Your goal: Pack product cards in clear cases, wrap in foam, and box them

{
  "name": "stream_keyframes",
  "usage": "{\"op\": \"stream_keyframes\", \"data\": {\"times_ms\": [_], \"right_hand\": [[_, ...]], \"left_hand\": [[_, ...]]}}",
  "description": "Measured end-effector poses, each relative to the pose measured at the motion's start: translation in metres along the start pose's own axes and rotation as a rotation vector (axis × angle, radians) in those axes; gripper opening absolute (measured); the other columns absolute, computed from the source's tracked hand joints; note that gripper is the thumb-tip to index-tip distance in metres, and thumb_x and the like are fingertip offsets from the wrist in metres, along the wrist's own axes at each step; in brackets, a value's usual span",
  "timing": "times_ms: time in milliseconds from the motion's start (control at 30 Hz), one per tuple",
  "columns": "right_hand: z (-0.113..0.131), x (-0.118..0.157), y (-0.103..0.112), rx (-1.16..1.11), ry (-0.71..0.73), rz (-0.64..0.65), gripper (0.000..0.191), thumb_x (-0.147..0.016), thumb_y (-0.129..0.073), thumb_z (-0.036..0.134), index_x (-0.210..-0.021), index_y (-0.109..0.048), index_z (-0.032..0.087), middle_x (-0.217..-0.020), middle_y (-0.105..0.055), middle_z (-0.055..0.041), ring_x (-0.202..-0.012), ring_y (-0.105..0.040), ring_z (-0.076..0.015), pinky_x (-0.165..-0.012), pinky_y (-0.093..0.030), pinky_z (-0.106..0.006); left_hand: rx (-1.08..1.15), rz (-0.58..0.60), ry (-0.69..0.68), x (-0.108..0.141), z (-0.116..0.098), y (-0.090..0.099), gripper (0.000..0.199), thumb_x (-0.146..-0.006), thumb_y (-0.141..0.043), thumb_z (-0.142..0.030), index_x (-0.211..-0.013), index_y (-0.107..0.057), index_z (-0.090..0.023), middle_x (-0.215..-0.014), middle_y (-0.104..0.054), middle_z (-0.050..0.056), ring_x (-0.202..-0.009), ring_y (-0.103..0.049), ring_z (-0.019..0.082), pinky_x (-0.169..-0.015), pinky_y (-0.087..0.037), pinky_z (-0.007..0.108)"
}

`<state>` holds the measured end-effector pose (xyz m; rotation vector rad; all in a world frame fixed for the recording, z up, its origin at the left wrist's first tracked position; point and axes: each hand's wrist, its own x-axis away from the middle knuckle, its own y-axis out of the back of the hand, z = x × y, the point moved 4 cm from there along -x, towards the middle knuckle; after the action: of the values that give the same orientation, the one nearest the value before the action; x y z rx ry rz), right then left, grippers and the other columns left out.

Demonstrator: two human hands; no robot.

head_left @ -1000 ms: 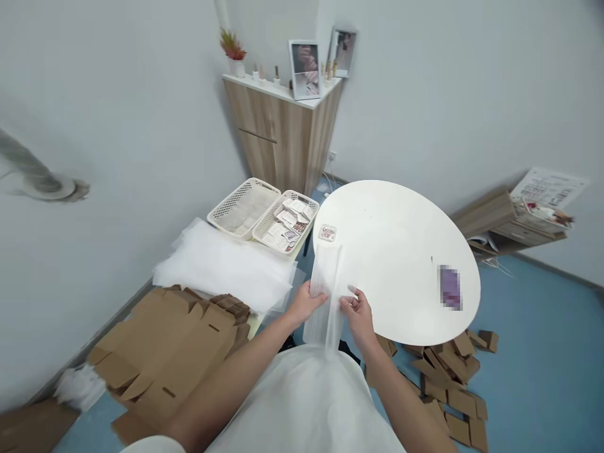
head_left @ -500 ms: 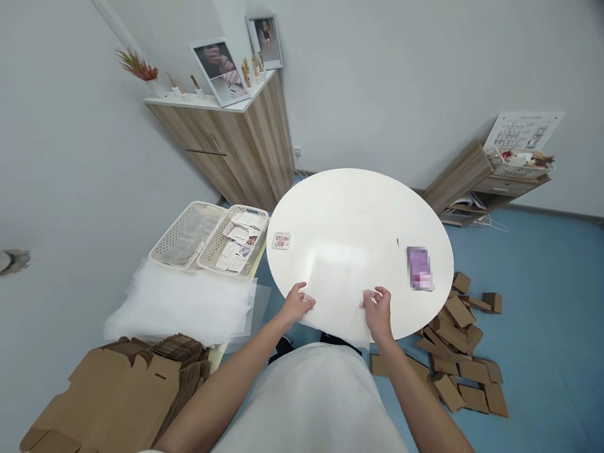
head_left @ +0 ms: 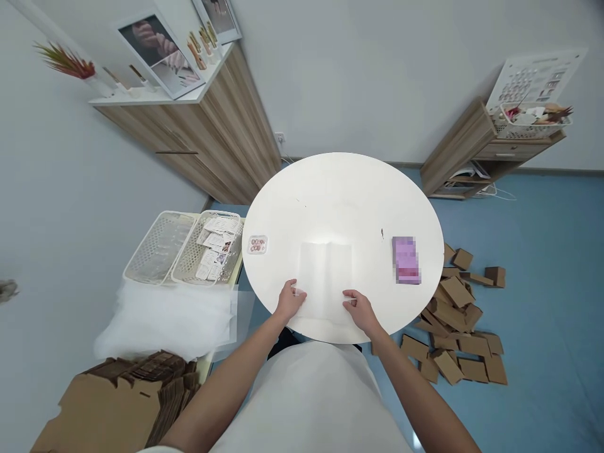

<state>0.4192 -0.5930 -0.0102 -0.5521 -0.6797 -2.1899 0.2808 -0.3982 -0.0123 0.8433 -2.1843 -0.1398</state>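
Note:
A thin translucent white sheet [head_left: 325,277], like packing foam, lies near the front of the white round table [head_left: 340,189]. My left hand [head_left: 289,302] pinches its left edge between thumb and fingers. On the opposite edge, my right hand [head_left: 361,311] has thumb and fingers closed on the sheet. To the left on the tabletop sits a small clear case [head_left: 257,245] with reddish pieces inside. A purple package [head_left: 406,260], blurred, lies on the right side.
Left of the table stand two white baskets, one holding printed cards [head_left: 217,242]. Nearer me are a pile of white foam sheets [head_left: 165,321] and stacked flat cardboard [head_left: 104,402]. Small brown boxes [head_left: 455,340] lie on the floor at right. Wooden cabinets stand behind.
The sheet has come down flat on the tabletop, farther from my body. My right hand has moved inward to the left, still at the sheet's edge. The camera view has shifted.

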Motion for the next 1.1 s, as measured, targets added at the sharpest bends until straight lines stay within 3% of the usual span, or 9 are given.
{"op": "stream_keyframes", "data": {"times_ms": [100,200,333,500,667,800,933,1033,1100], "right_hand": [[-0.005,-0.008,0.004,0.096,0.032,-0.036,0.039,-0.073,-0.046,0.029,-0.111,-0.053,0.022,-0.1,-0.059,-0.0057,-0.082,-0.058,-0.0176,-0.077,-0.047,-0.035],[-0.004,-0.01,0.007,0.244,0.095,-0.045,0.047,-0.075,-0.047,0.03,-0.121,-0.046,0.022,-0.125,-0.045,-0.0085,-0.112,-0.047,-0.0226,-0.09,-0.042,-0.037],[-0.002,-0.006,0.008,0.502,0.139,-0.068,0.056,-0.075,-0.05,0.028,-0.129,-0.037,0.02,-0.142,-0.023,-0.0097,-0.131,-0.02,-0.0292,-0.097,-0.034,-0.043],[0.001,0.001,-0.004,0.779,0.271,-0.049,0.053,-0.076,-0.048,0.02,-0.128,-0.038,0.021,-0.144,-0.023,-0.0099,-0.132,-0.019,-0.0295,-0.098,-0.028,-0.045],[0.001,0.012,-0.023,0.967,0.36,0.015,0.049,-0.076,-0.047,0.016,-0.124,-0.041,0.021,-0.141,-0.032,-0.0102,-0.129,-0.026,-0.0272,-0.1,-0.024,-0.046],[0.0,0.019,-0.03,1.032,0.316,0.019,0.048,-0.077,-0.047,0.016,-0.124,-0.041,0.02,-0.14,-0.033,-0.011,-0.127,-0.03,-0.0261,-0.098,-0.026,-0.044],[0.009,0.02,-0.032,1.066,0.254,-0.055,0.043,-0.077,-0.047,0.017,-0.121,-0.044,0.017,-0.137,-0.037,-0.0131,-0.125,-0.032,-0.0267,-0.098,-0.027,-0.043],[0.027,0.013,-0.037,1.054,0.232,-0.118,0.041,-0.079,-0.045,0.019,-0.119,-0.046,0.016,-0.136,-0.037,-0.0143,-0.125,-0.031,-0.0282,-0.097,-0.028,-0.043],[0.043,0.004,-0.048,1.011,0.249,-0.117,0.04,-0.079,-0.044,0.02,-0.119,-0.046,0.017,-0.136,-0.037,-0.0144,-0.124,-0.032,-0.0284,-0.096,-0.029,-0.044]], "left_hand": [[-0.079,-0.064,-0.019,-0.006,-0.003,0.001,0.056,-0.073,-0.057,-0.024,-0.124,-0.036,-0.015,-0.087,-0.058,0.005,-0.074,-0.058,0.014,-0.07,-0.046,0.028],[-0.199,-0.12,-0.096,-0.01,-0.006,0.003,0.056,-0.073,-0.056,-0.024,-0.124,-0.035,-0.015,-0.096,-0.057,0.009,-0.086,-0.058,0.018,-0.077,-0.046,0.033],[-0.488,-0.177,-0.406,-0.003,-0.015,-0.001,0.058,-0.075,-0.053,-0.024,-0.128,-0.031,-0.017,-0.125,-0.042,0.014,-0.116,-0.043,0.026,-0.091,-0.039,0.044],[-0.939,0.003,-0.701,0.012,-0.016,-0.016,0.045,-0.08,-0.048,-0.027,-0.124,-0.042,-0.021,-0.138,-0.033,0.011,-0.129,-0.025,0.029,-0.099,-0.028,0.049],[-1.197,0.118,-0.788,0.01,-0.012,-0.011,0.046,-0.079,-0.05,-0.029,-0.124,-0.044,-0.024,-0.14,-0.032,0.008,-0.132,-0.019,0.029,-0.103,-0.02,0.051],[-1.279,0.171,-0.835,0.003,-0.01,-0.004,0.051,-0.079,-0.05,-0.029,-0.128,-0.04,-0.026,-0.141,-0.03,0.007,-0.133,-0.015,0.028,-0.103,-0.017,0.051],[-1.255,0.212,-0.873,-0.001,-0.013,0.004,0.053,-0.078,-0.051,-0.032,-0.129,-0.039,-0.023,-0.143,-0.027,0.008,-0.134,-0.011,0.028,-0.104,-0.017,0.05],[-1.142,0.175,-0.85,-0.008,-0.018,0.024,0.055,-0.078,-0.051,-0.036,-0.129,-0.037,-0.022,-0.143,-0.024,0.011,-0.134,-0.011,0.028,-0.104,-0.017,0.049],[-1.013,0.11,-0.786,-0.017,-0.02,0.047,0.055,-0.079,-0.049,-0.037,-0.13,-0.036,-0.021,-0.144,-0.022,0.012,-0.133,-0.012,0.029,-0.103,-0.017,0.049]]}}
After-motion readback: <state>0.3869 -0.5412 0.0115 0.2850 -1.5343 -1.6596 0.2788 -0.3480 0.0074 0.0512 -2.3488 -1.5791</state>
